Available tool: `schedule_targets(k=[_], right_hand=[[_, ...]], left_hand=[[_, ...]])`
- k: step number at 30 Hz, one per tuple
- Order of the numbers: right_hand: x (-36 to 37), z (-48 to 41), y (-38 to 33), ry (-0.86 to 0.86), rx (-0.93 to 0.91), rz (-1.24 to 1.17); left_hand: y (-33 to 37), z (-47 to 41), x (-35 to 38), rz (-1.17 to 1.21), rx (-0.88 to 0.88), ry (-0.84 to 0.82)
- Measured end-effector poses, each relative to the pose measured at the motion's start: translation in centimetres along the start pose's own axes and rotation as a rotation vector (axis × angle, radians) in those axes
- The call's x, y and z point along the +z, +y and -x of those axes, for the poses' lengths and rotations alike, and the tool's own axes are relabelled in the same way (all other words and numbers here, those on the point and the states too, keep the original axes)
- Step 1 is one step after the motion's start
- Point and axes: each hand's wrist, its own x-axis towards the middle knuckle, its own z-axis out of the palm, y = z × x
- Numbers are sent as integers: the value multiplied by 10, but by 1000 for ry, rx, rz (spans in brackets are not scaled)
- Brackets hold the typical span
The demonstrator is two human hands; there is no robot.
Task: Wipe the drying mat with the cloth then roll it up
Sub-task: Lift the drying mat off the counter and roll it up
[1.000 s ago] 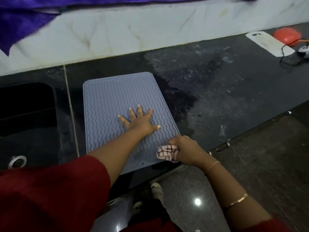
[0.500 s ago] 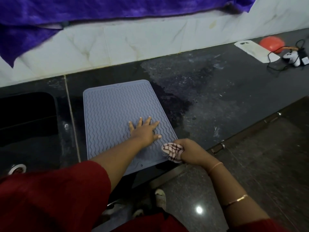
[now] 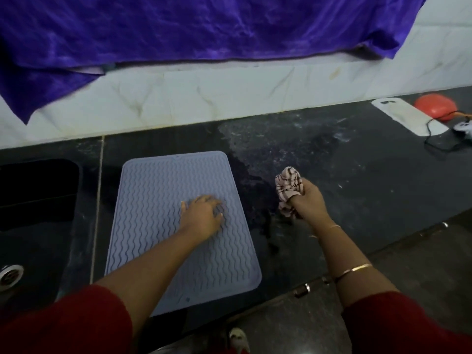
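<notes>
Head view. Found drying mat [image 3: 158,200] lying flat and unrolled on black countertop [image 3: 357,187], just right of sink [image 3: 38,200]. Noted left hand [image 3: 201,215] resting palm-down on mat's middle right, fingers blurred but laid out over the ribs, grasping nothing. Noted right hand [image 3: 310,200] off the mat, over the countertop beside its right edge, fingers curled tight round bunched striped cloth [image 3: 288,185]. Cannot tell whether cloth touches countertop.
</notes>
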Motion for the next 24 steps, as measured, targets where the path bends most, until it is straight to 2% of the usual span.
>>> schedule_targets(k=[4,5,8,10,13,15,18,19,21,24], right_hand=[[-1,-53,8,55,-227,762],[2,-60,12,-13,-225,883],[16,-64,30,-398,-90,1112],[21,-67,38,-490,-22,1119],[23,-68,32,-490,26,1119],[31,-62,28,-393,-46,1141],[57,-35,22,-226,-276,1077],[68,-23,20,-242,-340,1034],[85,1,18,-382,-447,966],[101,35,19,-609,-532,886]], left_hand=[[-7,-3,-9,81,-77,108],[-10,-3,-10,109,-87,127],[-22,2,-11,186,-126,162],[-29,11,-9,205,-164,174],[-35,24,-1,219,-210,178],[-37,32,3,210,-224,187],[-41,44,2,209,-253,213],[-43,49,1,206,-261,228],[-49,58,-5,189,-258,235],[-65,78,-17,165,-220,135]])
